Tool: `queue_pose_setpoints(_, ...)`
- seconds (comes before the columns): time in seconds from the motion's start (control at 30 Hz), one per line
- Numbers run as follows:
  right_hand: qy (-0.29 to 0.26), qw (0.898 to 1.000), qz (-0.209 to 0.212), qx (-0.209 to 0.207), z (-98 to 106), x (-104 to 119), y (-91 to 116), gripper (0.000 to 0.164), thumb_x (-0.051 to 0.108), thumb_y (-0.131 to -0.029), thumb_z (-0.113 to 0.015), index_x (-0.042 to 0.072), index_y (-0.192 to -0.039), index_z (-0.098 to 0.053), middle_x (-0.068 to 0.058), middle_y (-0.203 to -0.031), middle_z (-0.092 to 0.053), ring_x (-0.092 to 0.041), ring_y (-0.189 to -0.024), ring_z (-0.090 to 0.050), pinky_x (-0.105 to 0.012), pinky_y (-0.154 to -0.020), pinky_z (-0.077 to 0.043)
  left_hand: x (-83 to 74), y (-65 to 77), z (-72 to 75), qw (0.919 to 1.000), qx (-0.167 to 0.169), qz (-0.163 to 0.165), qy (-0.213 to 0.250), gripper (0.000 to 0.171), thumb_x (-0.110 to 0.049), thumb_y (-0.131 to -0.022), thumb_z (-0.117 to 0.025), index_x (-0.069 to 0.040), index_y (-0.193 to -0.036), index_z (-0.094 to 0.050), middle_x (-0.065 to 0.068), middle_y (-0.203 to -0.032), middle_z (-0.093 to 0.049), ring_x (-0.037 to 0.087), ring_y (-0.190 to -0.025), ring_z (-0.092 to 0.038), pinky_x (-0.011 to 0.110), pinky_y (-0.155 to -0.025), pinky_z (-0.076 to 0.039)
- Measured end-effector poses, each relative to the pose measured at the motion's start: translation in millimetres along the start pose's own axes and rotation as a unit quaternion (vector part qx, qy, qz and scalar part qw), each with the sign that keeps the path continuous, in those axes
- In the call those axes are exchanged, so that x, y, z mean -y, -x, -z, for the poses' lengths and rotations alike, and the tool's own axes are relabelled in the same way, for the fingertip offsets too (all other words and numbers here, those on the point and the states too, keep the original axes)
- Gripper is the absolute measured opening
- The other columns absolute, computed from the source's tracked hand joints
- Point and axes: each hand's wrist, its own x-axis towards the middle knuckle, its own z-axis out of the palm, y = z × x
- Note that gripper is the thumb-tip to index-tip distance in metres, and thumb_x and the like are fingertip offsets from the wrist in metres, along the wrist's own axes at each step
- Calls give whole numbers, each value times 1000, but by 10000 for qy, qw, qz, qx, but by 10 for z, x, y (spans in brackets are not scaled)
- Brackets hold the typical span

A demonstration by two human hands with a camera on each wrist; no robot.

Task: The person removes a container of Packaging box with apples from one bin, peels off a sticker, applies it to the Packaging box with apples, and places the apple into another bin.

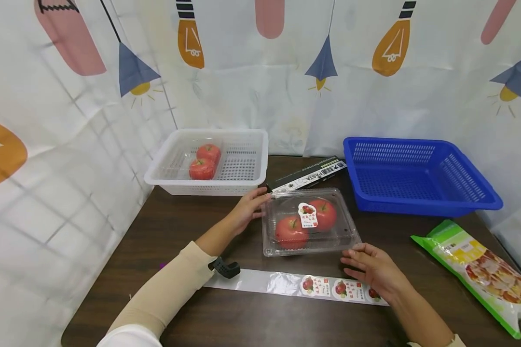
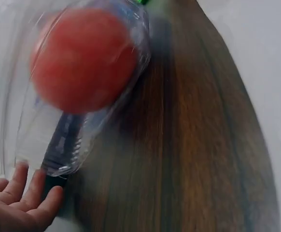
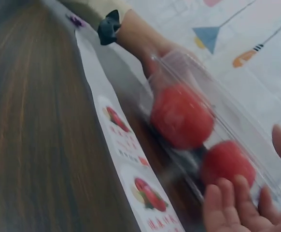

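A clear plastic clamshell box (image 1: 271,226) with two red tomatoes (image 1: 291,233) inside is between both hands, slightly tilted. On its lid is a white sticker (image 1: 308,215) with a red fruit picture. My left hand (image 1: 242,212) holds the box's far left corner, fingertips on its edge. With thumb and fingers, my right hand (image 1: 375,270) grips the near right corner. In the right wrist view, those fingers (image 3: 244,205) lie in front of the box. Below it, a strip of similar stickers (image 1: 314,285) lies across the table, partly hidden by the right hand.
A white basket (image 1: 208,189) at the back left contains another clear box of tomatoes (image 1: 202,168). At the back right stands a blue basket (image 1: 417,207). A long pasta box (image 1: 308,176) lies behind the clamshell, and a green food bag (image 1: 482,270) at the right.
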Motion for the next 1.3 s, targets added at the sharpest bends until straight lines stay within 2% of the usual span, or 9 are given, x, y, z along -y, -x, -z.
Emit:
queue_pose_setpoints(0.1,-362,9983,277,-371,-35,-35,-25,8,6,-100,-54,13,-104,-52,-1,-106,-62,-20,-105,-59,-40,-93,-49,-15,43,7,9999,103,85,-55,63,-31,-98,-55,2,-147,-34,17,-124,-54,24,-103,-57,43,-91,-48)
queue_pose_setpoints(0.23,-901,9923,656,-544,-118,-105,-57,20,2,-99,-52,14,-114,-48,3,-102,-63,-20,-105,-58,-41,-95,-47,-8,115,27,9992,283,281,-100,60,-32,-98,-54,2,-145,-38,11,-112,-57,16,-89,-60,37,-83,-52)
queue_pose_setpoints(0.33,-1006,9894,789,-689,-213,-136,-85,31,2,-99,-53,15,-124,-40,4,-100,-61,-18,-104,-57,-41,-95,-47,8,162,43,9981,429,399,-165,59,-34,-98,-53,2,-143,-41,9,-103,-58,15,-81,-61,33,-74,-54)
queue_pose_setpoints(0.5,-657,9882,929,-1021,-329,-99,-161,53,5,-98,-56,11,-142,-27,1,-107,-55,-14,-102,-57,-39,-95,-48,22,228,36,9950,720,588,-366,56,-37,-99,-52,-1,-141,-46,7,-90,-60,15,-76,-63,32,-67,-55)
queue_pose_setpoints(0.6,-268,9883,908,-1197,-382,-85,-200,63,9,-99,-57,3,-150,-21,-7,-127,-45,-12,-109,-54,-32,-97,-46,40,268,15,9924,981,663,-338,52,-32,-99,-55,-3,-140,-47,7,-91,-64,17,-76,-64,33,-66,-55)
queue_pose_setpoints(0.73,230,9871,660,-1440,-438,-96,-218,68,17,-99,-59,-6,-150,-20,-16,-146,-28,-16,-124,-45,-28,-103,-38,52,340,-24,9870,1411,727,-257,53,-26,-97,-59,-3,-143,-44,9,-96,-65,20,-78,-66,37,-68,-57)
queue_pose_setpoints(0.87,517,9839,585,-1609,-456,-101,-231,70,25,-98,-61,-7,-148,-24,-19,-149,-28,-24,-132,-35,-36,-108,-31,49,396,-66,9828,1668,751,-255,58,-25,-96,-60,-4,-146,-39,12,-102,-65,23,-83,-66,40,-71,-57)
queue_pose_setpoints(1.0,704,9830,646,-1567,-447,-68,-235,71,29,-99,-59,-6,-149,-22,-21,-150,-28,-30,-135,-31,-50,-109,-29,56,419,-103,9820,1672,850,-232,61,-25,-95,-64,-7,-146,-36,15,-105,-65,26,-85,-67,44,-73,-57)
queue_pose_setpoints(1.3,936,9825,418,-1558,-404,75,-270,72,26,-97,-62,3,-152,-22,-17,-150,-29,-29,-127,-38,-59,-107,-28,84,444,-204,9800,1756,915,-183,73,-17,-88,-73,-6,-146,-31,13,-87,-69,24,-72,-67,49,-71,-57)
